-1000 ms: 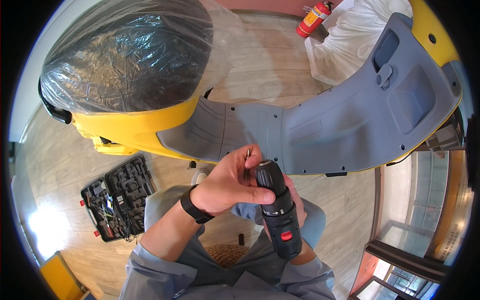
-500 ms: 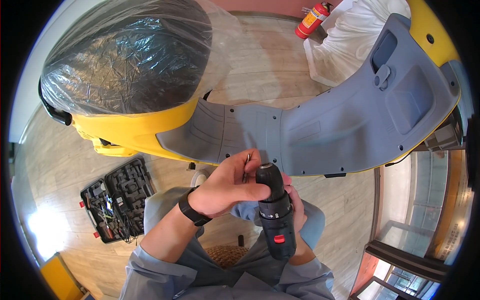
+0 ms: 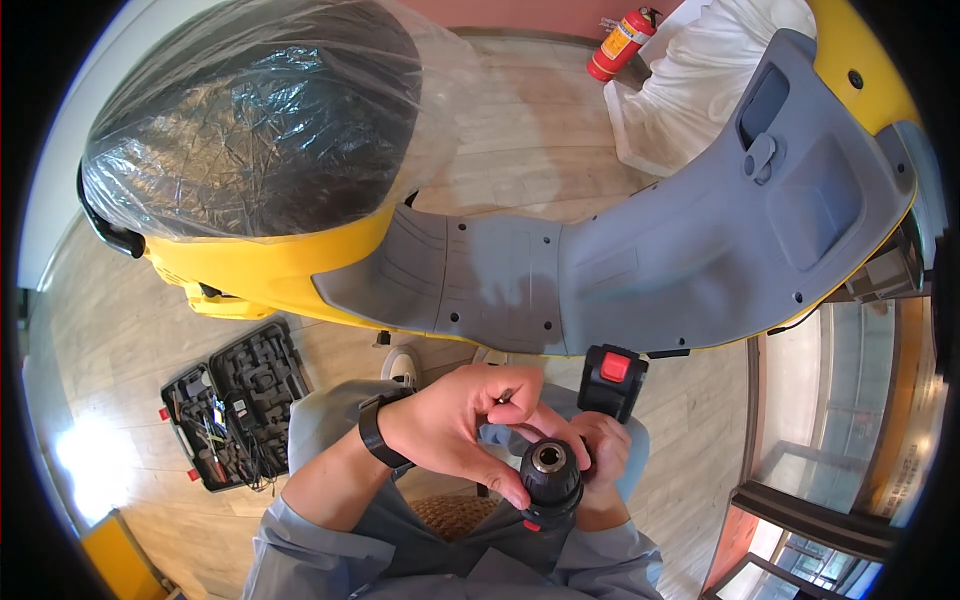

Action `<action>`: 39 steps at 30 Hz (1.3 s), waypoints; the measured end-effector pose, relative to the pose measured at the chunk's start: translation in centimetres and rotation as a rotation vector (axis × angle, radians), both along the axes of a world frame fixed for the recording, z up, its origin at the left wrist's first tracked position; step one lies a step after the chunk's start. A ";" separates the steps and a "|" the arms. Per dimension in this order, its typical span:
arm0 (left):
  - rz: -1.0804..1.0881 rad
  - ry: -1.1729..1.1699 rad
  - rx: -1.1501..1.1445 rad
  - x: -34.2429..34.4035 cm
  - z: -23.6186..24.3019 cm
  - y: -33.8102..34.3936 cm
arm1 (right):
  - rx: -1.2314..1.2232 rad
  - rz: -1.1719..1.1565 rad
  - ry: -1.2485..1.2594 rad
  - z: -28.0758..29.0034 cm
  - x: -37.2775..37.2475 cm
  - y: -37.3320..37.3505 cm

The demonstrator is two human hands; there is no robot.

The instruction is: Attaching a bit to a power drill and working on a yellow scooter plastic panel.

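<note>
A black cordless drill (image 3: 560,490) is tipped so that its open chuck (image 3: 549,457) faces up, with no bit in it. My right hand (image 3: 603,450) is closed round its handle, and the battery with a red tab (image 3: 612,375) sticks out beyond that hand. My left hand (image 3: 470,415), a black band at its wrist, has its thumb and fingertips against the sides of the chuck. Its curled index finger pins a thin dark metal bit (image 3: 506,397), of which only the end shows. Just ahead of both hands lies the scooter's grey footboard (image 3: 505,285).
The yellow scooter's seat (image 3: 270,130) is wrapped in clear plastic. An open black tool case (image 3: 235,405) lies on the wooden floor at left. Far off stand a red fire extinguisher (image 3: 622,45) and a white-draped object (image 3: 690,90). Glass doors (image 3: 850,400) are at right.
The drill has swung from body towards me to chuck upward and nearer me, its battery now showing ahead. My left hand has moved with the chuck, keeping the bit in its fingers.
</note>
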State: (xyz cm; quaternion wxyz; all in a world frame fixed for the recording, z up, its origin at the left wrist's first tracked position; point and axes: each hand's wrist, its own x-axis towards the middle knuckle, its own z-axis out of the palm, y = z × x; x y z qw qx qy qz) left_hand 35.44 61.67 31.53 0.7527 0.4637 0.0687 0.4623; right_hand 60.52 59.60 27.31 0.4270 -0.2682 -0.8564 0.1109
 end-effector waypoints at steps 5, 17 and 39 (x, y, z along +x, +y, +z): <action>-0.029 0.049 0.072 0.1 0.5 -0.2 | 0.043 -0.034 -0.161 1.4 0.4 -0.3; -0.139 0.021 0.216 0.1 1.1 -0.5 | 0.322 -0.193 -0.199 0.4 0.4 -0.4; 0.271 -0.192 -0.549 1.6 0.6 -0.3 | -0.478 -0.152 0.049 -0.1 -0.4 -0.2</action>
